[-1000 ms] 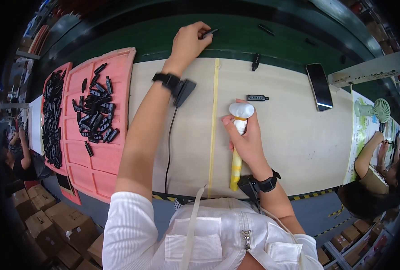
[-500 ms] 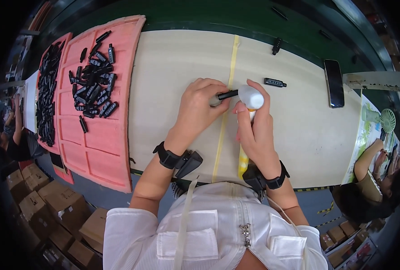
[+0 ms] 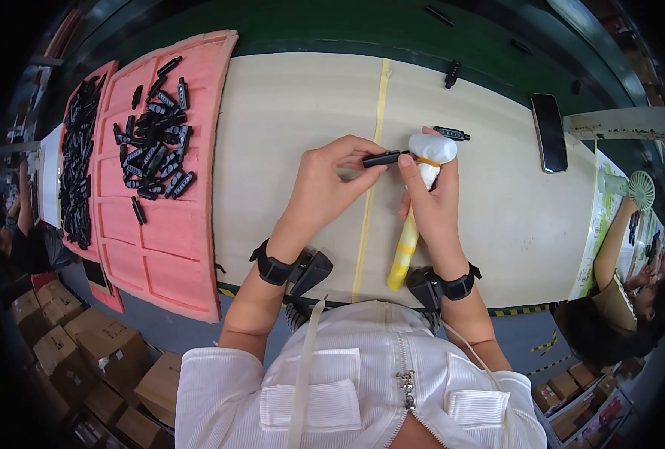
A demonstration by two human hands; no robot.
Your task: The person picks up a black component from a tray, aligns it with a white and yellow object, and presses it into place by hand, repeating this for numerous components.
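Workshop bench with a pale top (image 3: 295, 97), one yellow tape strip (image 3: 366, 224) across it; green belt (image 3: 332, 30) along the far edge. Two pink foam trays (image 3: 164, 258) at left, each bearing a heap of tubes (image 3: 153, 153), too overlapped to count.

Left hand (image 3: 317, 183): thumb and fingers pinching one black tube (image 3: 380, 159), held over the tape. Right hand (image 3: 436, 202): fingers curled round one yellow-and-white stick (image 3: 404, 258), its white padded head (image 3: 432, 148) upward; thumb at the tube's narrow end. Whether tube meets head, cannot tell.

Loose tubes: one (image 3: 460, 135) just beside the head, one (image 3: 452, 74) at the far edge, three on the belt. One phone (image 3: 549, 133), one small green fan (image 3: 640, 191) at right. One black strap (image 3: 272, 263) per wrist.

Labels: pale markings on several heaped tubes; print on cartons (image 3: 115, 359), lower left, too small to read.
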